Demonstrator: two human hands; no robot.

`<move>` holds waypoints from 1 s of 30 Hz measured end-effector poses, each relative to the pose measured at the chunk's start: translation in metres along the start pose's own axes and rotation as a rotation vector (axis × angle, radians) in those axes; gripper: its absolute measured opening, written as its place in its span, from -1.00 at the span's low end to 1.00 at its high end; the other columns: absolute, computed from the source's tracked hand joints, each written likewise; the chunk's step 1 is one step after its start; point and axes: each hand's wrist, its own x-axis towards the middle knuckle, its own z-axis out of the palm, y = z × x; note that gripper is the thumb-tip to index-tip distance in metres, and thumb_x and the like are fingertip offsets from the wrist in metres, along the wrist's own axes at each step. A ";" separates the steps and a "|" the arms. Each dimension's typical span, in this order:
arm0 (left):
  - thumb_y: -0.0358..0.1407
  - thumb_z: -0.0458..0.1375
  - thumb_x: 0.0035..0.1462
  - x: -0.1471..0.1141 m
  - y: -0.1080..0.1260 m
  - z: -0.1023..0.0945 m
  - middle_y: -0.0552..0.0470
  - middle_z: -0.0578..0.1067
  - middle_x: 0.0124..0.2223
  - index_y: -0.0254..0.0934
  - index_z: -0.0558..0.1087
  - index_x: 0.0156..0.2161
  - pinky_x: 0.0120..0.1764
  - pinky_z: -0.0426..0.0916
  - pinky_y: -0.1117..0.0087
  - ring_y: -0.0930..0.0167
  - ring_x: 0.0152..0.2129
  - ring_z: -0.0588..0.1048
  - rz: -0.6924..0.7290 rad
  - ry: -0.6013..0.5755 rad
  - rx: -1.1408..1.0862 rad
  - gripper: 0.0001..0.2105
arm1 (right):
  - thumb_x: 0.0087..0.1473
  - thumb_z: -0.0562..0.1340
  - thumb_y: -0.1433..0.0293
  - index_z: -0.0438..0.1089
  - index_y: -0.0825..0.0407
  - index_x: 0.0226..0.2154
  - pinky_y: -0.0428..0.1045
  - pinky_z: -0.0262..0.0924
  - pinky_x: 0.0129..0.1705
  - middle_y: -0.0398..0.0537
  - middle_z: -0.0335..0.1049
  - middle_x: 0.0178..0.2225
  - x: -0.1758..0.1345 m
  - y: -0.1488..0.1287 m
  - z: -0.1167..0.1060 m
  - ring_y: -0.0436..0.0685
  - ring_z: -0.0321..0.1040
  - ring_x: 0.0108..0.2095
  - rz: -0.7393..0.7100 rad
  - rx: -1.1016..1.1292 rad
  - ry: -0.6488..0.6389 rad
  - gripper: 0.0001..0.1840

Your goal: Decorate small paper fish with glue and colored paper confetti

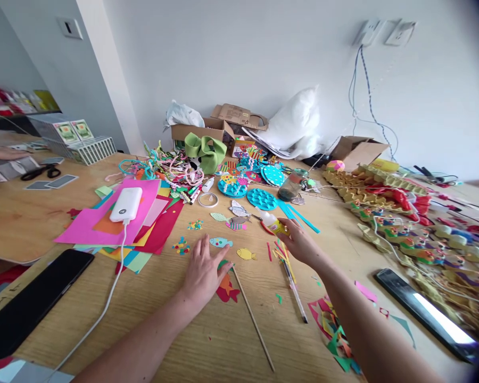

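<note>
My left hand [203, 271] rests palm down on the table with its fingers spread, close to a light blue paper fish [221, 242] with coloured dots. Partly under its thumb side lies a red and orange paper fish [228, 290]. A thin wooden stick [253, 319] runs from near my thumb toward the table's front. In my right hand [299, 242] is a small glue bottle [274, 223] with a yellow label, held tilted. A yellow paper fish [246, 254] lies between both hands. Small piles of paper dots [181, 246] sit left of the blue fish.
Coloured paper sheets [159, 229] and a white power bank [126, 205] lie left. A pen [297, 295], paper scraps [337, 340] and a phone [423, 314] are right. Egg-carton crafts [423, 229] line the right side. A glass jar [293, 185] stands behind. Another person's hand [2, 153] is far left.
</note>
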 end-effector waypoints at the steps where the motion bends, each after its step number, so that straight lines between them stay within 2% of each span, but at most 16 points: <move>1: -0.07 0.08 0.26 0.000 0.001 -0.002 -0.16 0.20 0.30 -0.02 0.36 0.20 0.16 0.20 -0.02 0.03 0.20 0.19 0.009 0.019 -0.004 -0.58 | 0.13 0.12 0.38 0.33 0.06 0.00 0.04 0.27 -0.15 0.11 0.38 -0.11 0.001 0.000 0.000 0.16 0.40 -0.20 0.006 -0.004 -0.001 -0.63; 5: -0.07 0.01 0.31 0.006 0.006 -0.017 -0.20 0.29 0.26 -0.25 0.37 0.19 0.21 0.16 0.05 0.12 0.21 0.20 0.088 0.061 -0.024 -0.54 | 0.11 0.15 0.41 0.35 0.05 -0.02 0.03 0.28 -0.14 0.10 0.41 -0.12 0.005 0.001 -0.002 0.17 0.40 -0.19 0.005 0.000 -0.004 -0.66; 7: -0.07 -0.04 0.33 0.016 0.009 -0.024 -0.16 0.36 0.22 -0.28 0.42 0.13 0.22 0.14 0.08 0.16 0.22 0.21 0.137 0.028 -0.023 -0.57 | 0.11 0.15 0.43 0.35 0.06 -0.02 0.02 0.27 -0.14 0.11 0.42 -0.12 0.006 0.001 -0.004 0.17 0.41 -0.19 0.012 -0.001 -0.016 -0.65; 10: -0.10 -0.06 0.34 0.042 0.015 -0.027 -0.20 0.32 0.26 -0.35 0.38 0.16 0.23 0.10 0.04 0.15 0.24 0.19 0.196 -0.078 0.007 -0.55 | 0.11 0.16 0.43 0.34 0.09 -0.01 0.02 0.26 -0.13 0.12 0.41 -0.13 0.007 0.000 -0.006 0.17 0.40 -0.18 0.027 -0.008 -0.036 -0.64; 13: -0.13 -0.05 0.35 0.072 0.023 -0.018 -0.24 0.31 0.26 -0.40 0.35 0.17 0.24 0.06 0.01 0.16 0.25 0.18 0.185 -0.195 0.030 -0.55 | 0.11 0.16 0.43 0.34 0.08 -0.01 0.01 0.26 -0.13 0.10 0.42 -0.13 0.008 0.003 -0.004 0.17 0.40 -0.17 0.041 -0.005 -0.031 -0.64; 18: -0.18 -0.01 0.33 0.103 0.033 0.004 -0.29 0.32 0.24 -0.43 0.36 0.14 0.22 0.08 0.01 0.15 0.22 0.23 0.191 -0.211 0.032 -0.58 | 0.10 0.18 0.43 0.35 0.05 -0.04 0.03 0.27 -0.13 0.10 0.43 -0.11 0.008 0.012 0.003 0.16 0.41 -0.17 0.036 0.026 0.005 -0.67; 24: -0.17 -0.02 0.31 0.113 0.035 0.017 -0.26 0.50 0.04 -0.37 0.46 0.02 0.15 0.15 0.00 0.14 0.06 0.41 0.177 -0.222 0.029 -0.64 | 0.08 0.18 0.44 0.35 0.07 -0.03 0.04 0.26 -0.10 0.10 0.42 -0.13 0.008 0.016 0.004 0.16 0.41 -0.15 0.066 0.026 0.025 -0.64; 30: -0.15 -0.05 0.32 0.118 0.033 0.021 -0.25 0.55 -0.06 -0.34 0.52 -0.09 0.06 0.24 0.06 0.14 -0.04 0.45 0.155 -0.195 0.010 -0.63 | 0.08 0.16 0.40 0.36 0.05 -0.05 0.03 0.28 -0.17 0.07 0.42 -0.14 0.005 0.018 -0.004 0.16 0.40 -0.20 0.063 0.034 0.070 -0.66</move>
